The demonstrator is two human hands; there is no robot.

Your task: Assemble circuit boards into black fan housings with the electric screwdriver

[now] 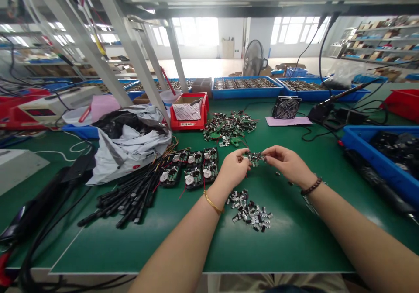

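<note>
Between my two hands, just above the green table, is a small circuit board point(255, 158). My left hand point(235, 167) pinches its left end with thumb and fingers. At the opposite end the fingertips of my right hand point(284, 162) are closed on the board's edge. Below my hands lies a loose pile of small metal-and-black components point(253, 214). Beyond them sits a heap of circuit boards point(229, 127). Left of my left hand are several black housings point(193, 178), each with a board and a round silvery part.
Black cables point(131, 197) lie bundled at left, near a grey plastic bag point(131, 146). A red bin point(189, 122) stands at the back. A small fan point(286, 108) and a soldering iron holder point(327, 112) are back right. A blue tray point(393, 164) flanks my right arm.
</note>
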